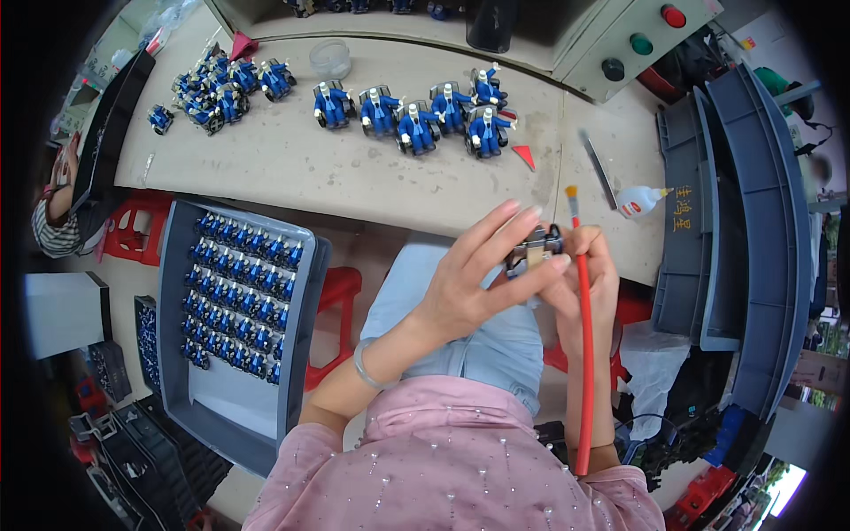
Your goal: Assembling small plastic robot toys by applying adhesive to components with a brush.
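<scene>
Between my two hands is a small toy wheelchair figure (535, 251), turned so that its dark underside and wheels show; most of it is hidden. My left hand (460, 281) grips it with the fingers over the top and the thumb below. My right hand (595, 270) holds a brush (585, 354) with a long red handle, bristles pointing away from me. Its thumb and fingers also lie against the toy's right side. Beyond my hands, several blue-suited wheelchair figures (416, 128) stand apart on the worktable (292, 177).
More figures (208, 93) are heaped at the far left. A grey crate (305, 292) with rows of figures stands left of my lap. Right of my hands lie a white glue bottle (636, 202), a thin dark tool (598, 171) and a red scrap (524, 157). Grey crates (691, 221) stand upright beyond.
</scene>
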{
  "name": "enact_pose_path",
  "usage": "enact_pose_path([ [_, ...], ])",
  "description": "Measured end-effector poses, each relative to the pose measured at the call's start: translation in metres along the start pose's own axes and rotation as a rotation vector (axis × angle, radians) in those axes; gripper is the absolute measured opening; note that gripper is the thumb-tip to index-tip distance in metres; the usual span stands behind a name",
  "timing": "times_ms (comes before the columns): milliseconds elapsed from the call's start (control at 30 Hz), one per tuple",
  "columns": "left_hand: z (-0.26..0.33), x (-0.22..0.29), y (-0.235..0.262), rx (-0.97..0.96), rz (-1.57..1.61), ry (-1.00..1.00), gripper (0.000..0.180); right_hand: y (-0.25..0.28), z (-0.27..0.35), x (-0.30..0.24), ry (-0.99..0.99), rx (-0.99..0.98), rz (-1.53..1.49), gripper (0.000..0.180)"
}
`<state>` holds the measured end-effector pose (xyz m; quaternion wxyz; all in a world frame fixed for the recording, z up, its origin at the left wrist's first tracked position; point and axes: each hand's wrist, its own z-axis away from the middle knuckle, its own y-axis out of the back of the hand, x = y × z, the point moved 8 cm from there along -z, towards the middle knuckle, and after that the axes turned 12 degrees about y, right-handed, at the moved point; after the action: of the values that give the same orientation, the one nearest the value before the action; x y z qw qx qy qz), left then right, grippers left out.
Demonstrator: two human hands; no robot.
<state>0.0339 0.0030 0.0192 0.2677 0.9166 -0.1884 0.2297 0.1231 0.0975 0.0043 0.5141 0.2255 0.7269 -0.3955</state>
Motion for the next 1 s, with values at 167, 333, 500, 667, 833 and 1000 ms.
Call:
enact_pose_path([
  [167,0.014,-0.011,-0.009,-0.133,0.324,0.272,0.054,0.008,0.017,0.009,-0.044,-0.101,0.278,0.021],
  [333,0.022,-0.022,-0.004,-0.226,0.410,0.540,0.066,0.011,0.018,0.011,-0.158,-0.180,0.312,0.033],
  [500,0.048,-0.040,-0.014,-0.238,0.889,1.056,0.061,0.019,0.012,-0.003,0.035,-0.169,0.520,0.026],
  [667,0.061,-0.039,-0.032,-0.384,1.250,1.120,0.040,0.012,0.007,-0.011,0.429,-0.249,0.547,0.046],
  [833,0.070,-0.039,-0.041,-0.483,1.362,1.139,0.049,0.010,0.011,0.011,0.269,-0.282,0.416,0.053],
  [1000,0.070,-0.038,-0.040,-0.473,1.193,1.132,0.050,0.012,0.012,0.023,0.274,-0.253,0.299,0.049],
])
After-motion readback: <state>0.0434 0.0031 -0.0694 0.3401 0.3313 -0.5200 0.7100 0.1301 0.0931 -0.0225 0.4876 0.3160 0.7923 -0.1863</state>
